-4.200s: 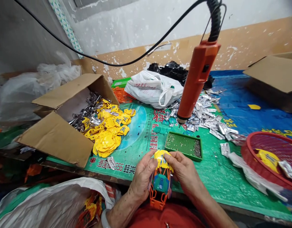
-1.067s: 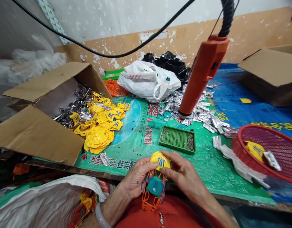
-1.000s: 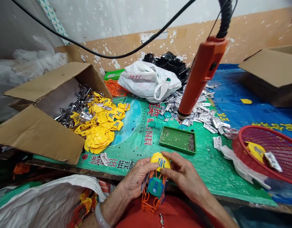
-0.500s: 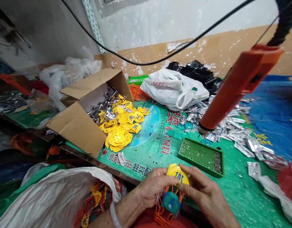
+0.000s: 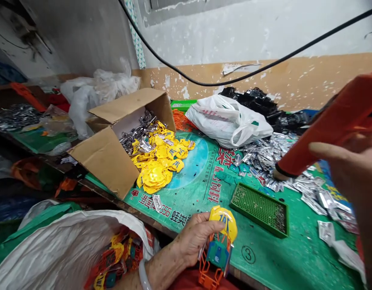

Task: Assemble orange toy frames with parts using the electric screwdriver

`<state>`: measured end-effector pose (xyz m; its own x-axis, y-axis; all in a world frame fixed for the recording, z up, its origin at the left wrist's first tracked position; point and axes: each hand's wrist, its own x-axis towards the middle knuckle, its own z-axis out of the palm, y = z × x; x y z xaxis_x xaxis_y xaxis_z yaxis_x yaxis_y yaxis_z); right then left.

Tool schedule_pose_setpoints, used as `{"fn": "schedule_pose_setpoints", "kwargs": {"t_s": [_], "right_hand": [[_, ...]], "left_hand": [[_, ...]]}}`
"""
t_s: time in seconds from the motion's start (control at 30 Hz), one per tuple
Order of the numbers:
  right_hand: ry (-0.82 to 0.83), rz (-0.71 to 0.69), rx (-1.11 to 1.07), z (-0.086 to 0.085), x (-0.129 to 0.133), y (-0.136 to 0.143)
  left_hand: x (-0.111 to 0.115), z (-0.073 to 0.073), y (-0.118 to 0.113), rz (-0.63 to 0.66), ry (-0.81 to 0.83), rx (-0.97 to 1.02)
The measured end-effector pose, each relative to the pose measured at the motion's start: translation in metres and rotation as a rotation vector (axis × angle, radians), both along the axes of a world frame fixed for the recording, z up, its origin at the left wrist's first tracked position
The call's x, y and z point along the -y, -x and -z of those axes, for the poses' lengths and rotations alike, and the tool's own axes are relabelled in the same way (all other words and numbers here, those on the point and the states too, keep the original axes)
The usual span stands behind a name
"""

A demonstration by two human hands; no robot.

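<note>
My left hand (image 5: 193, 237) grips an orange plastic frame (image 5: 207, 268) with a yellow plate (image 5: 224, 219) at its top and a teal block (image 5: 217, 253) in its middle. The thumb presses on the yellow plate, which bears blue lettering. At the right edge, my right hand (image 5: 352, 161) is around an orange-red electric screwdriver (image 5: 321, 133), its thumb along the body; the other fingers are partly hidden. The tool slants down left, its tip close to a heap of small silvery packets (image 5: 270, 151). Below that tip lies a green tray (image 5: 260, 209) with tiny screws.
A cardboard box (image 5: 105, 161) lies tipped over, spilling yellow plates (image 5: 155, 175) and metal parts. Behind stands a white plastic bag (image 5: 228, 119) before black pieces (image 5: 252, 100). At lower left, a large white sack (image 5: 61, 249) holds orange-and-yellow pieces. A black cable (image 5: 200, 83) hangs across.
My right hand has left the yellow plate and moved up right to the screwdriver, which now slants more. My left hand still holds the frame. The view has shifted slightly left.
</note>
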<state>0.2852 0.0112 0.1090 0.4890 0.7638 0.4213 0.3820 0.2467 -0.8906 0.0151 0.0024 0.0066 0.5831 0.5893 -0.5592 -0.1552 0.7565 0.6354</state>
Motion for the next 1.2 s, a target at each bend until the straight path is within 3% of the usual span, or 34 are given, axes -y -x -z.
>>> {"fn": "schedule_pose_setpoints", "kwargs": {"t_s": [0.07,0.17,0.3,0.43,0.57,0.7,0.93,1.2], "right_hand": [[-0.095,0.026,-0.216,-0.017,-0.022,0.011],[-0.103,-0.069,-0.311,-0.023,-0.035,0.029],[0.002,-0.173,-0.277,-0.002,-0.03,0.039],[0.092,-0.1,-0.219,0.025,-0.016,0.043],[0.126,-0.016,-0.213,0.042,-0.004,0.047],[0.069,0.102,-0.235,0.049,-0.001,0.049],[0.007,0.155,-0.244,0.063,-0.003,0.056],[-0.033,0.211,-0.256,0.061,-0.013,0.057]], "left_hand": [[0.0,-0.001,0.001,-0.007,-0.007,0.006],[0.0,0.0,0.005,-0.016,0.009,0.021],[-0.002,0.002,0.007,-0.021,0.038,0.002],[-0.004,0.003,0.005,0.047,0.077,-0.008],[-0.004,0.004,-0.002,0.062,0.096,-0.011],[-0.003,0.006,-0.008,0.063,0.093,-0.012],[-0.004,0.008,-0.014,0.076,0.081,-0.01],[-0.005,0.009,-0.016,0.098,0.096,-0.01]]}}
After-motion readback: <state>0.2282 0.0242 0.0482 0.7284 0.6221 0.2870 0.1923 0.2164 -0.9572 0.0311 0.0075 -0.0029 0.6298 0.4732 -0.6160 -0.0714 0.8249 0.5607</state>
